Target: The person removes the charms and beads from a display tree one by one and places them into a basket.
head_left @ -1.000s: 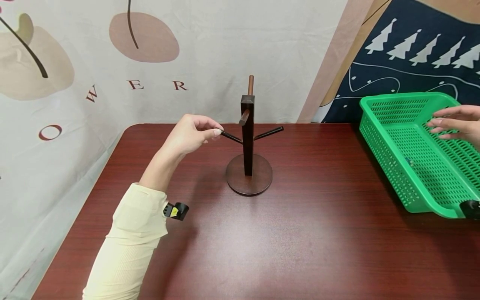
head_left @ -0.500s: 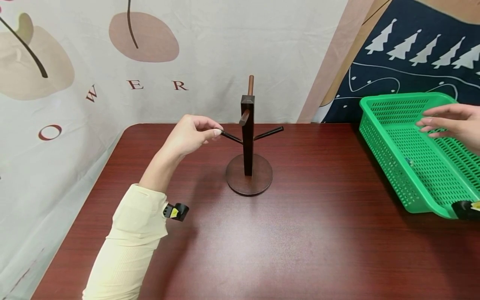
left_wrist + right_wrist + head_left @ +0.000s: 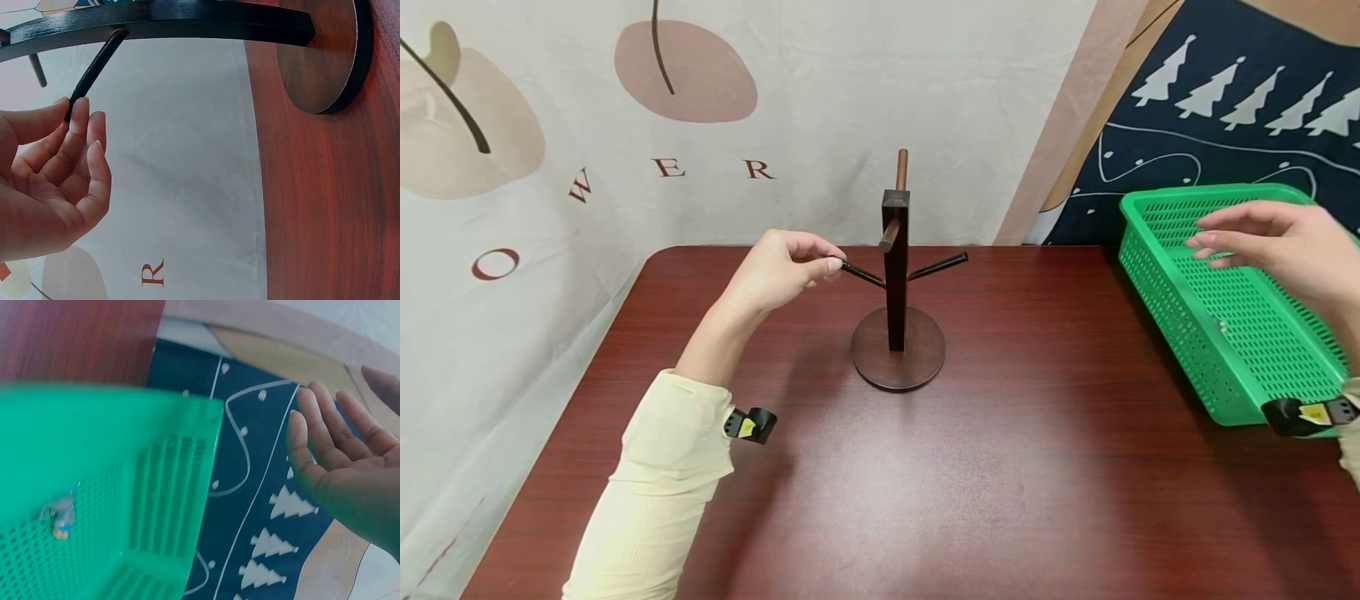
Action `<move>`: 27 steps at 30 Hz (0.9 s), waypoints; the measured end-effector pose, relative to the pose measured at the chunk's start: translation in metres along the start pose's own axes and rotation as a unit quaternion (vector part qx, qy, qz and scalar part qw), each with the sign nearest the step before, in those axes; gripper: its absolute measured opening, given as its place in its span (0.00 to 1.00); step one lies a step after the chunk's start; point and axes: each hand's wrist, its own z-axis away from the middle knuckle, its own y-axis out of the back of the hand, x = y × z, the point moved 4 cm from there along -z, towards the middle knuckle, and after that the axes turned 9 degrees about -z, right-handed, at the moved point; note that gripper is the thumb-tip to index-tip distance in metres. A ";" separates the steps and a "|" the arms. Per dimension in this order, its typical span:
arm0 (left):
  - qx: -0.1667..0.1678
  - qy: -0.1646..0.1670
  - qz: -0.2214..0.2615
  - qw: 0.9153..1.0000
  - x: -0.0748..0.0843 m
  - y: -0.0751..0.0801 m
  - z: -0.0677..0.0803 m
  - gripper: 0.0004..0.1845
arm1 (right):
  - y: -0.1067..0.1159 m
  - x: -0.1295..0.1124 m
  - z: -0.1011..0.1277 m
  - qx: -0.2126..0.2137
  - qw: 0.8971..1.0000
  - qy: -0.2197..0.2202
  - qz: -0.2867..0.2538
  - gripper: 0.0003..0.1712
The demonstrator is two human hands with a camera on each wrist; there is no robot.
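Note:
A dark wooden mug tree with a round base stands upright on the table. Between thumb and fingertips, my left hand pinches the end of its lower left peg; the left wrist view shows this peg up close. On the other side, the lower right peg sticks out untouched. My right hand hovers above the green basket with nothing in it. Its fingers look slightly bent and spread in the right wrist view.
A small grey and blue object, too blurred to name, is by the basket's inner side. Behind the table hang a pale printed cloth and a dark blue cloth with white trees.
My right hand has moved left over the basket, bringing more of its wrist and sleeve into view. The left hand keeps its pinch on the peg, and the mug tree stays put.

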 end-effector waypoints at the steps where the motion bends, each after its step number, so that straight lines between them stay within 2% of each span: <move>1: 0.000 0.000 0.000 1.000 0.000 0.000 0.000 0.11 | -0.003 -0.001 0.001 -0.003 1.000 -0.001 -0.002 0.10; 9: 0.001 0.000 0.005 1.000 0.000 0.000 0.001 0.11 | -0.027 -0.009 0.002 -0.028 0.999 0.004 -0.023 0.10; 14: -0.004 -0.001 0.009 1.000 0.000 0.000 0.001 0.11 | -0.042 -0.010 0.002 -0.053 0.997 0.023 -0.054 0.11; 19: -0.011 -0.001 0.014 1.000 -0.001 0.000 0.002 0.12 | -0.056 -0.005 0.005 -0.058 0.997 0.023 -0.042 0.10; 24: -0.027 0.002 0.007 1.000 -0.009 -0.003 0.005 0.14 | -0.070 0.001 0.007 -0.063 0.997 0.034 -0.033 0.10; 27: -0.035 0.005 -0.004 0.999 -0.019 -0.006 0.007 0.15 | -0.077 0.006 0.009 -0.067 0.997 0.038 -0.029 0.12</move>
